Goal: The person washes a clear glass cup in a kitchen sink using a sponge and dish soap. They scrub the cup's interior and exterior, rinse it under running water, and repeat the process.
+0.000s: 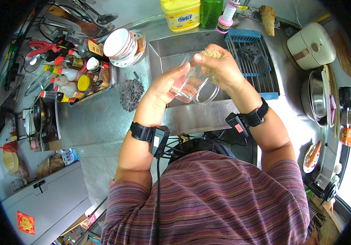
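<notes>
Over the steel sink (160, 61), my left hand (170, 81) holds a clear glass mug (183, 93) with a looped handle, tilted on its side. My right hand (221, 64) grips a tan fibrous scrubber (211, 55) and rests at the mug's upper end; some of its fingers show through the glass. A grey scrubbing ball with a hook (131, 95) lies on the steel counter left of the sink. A blue-ended draining rack (252, 73) spans the sink's right part, with a dark wire scourer (253, 55) on it.
Stacked bowls (120, 46) and a tray of condiment bottles (80, 79) stand at left. Behind the sink are a yellow detergent jug (182, 16) and a green bottle (211, 13). A rice cooker (312, 46) and metal basins (315, 98) stand at right.
</notes>
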`<state>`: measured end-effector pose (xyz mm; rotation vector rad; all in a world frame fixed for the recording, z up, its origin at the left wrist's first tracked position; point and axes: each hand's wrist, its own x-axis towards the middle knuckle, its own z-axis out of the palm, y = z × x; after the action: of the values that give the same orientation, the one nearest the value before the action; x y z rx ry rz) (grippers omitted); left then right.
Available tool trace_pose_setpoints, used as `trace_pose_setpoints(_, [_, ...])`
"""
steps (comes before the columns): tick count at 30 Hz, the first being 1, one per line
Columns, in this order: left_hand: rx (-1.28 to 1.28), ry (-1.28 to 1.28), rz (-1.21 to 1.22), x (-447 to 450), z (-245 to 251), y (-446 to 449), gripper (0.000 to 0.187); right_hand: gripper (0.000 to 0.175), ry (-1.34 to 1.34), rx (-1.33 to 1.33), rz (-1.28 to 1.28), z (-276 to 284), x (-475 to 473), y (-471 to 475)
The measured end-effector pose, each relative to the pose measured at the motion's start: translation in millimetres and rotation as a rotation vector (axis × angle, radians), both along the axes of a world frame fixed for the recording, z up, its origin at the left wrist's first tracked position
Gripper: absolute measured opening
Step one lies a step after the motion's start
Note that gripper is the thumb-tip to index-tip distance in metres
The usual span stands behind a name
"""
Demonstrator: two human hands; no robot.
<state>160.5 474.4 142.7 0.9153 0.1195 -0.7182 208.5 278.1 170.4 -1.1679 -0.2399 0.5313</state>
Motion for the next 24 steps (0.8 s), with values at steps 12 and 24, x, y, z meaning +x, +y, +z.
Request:
trace_pose_setpoints(12, [0.166,-0.093,0.056,-2,3,-6,0.051,0.03,-0.135,-0.293,0.161,2,-8,1])
trace_pose_setpoints(24, [0.096,-0.208,0.179,-3,20,-3,0.056,0.034,-0.15,-0.057,-0.367,-21,-3,7])
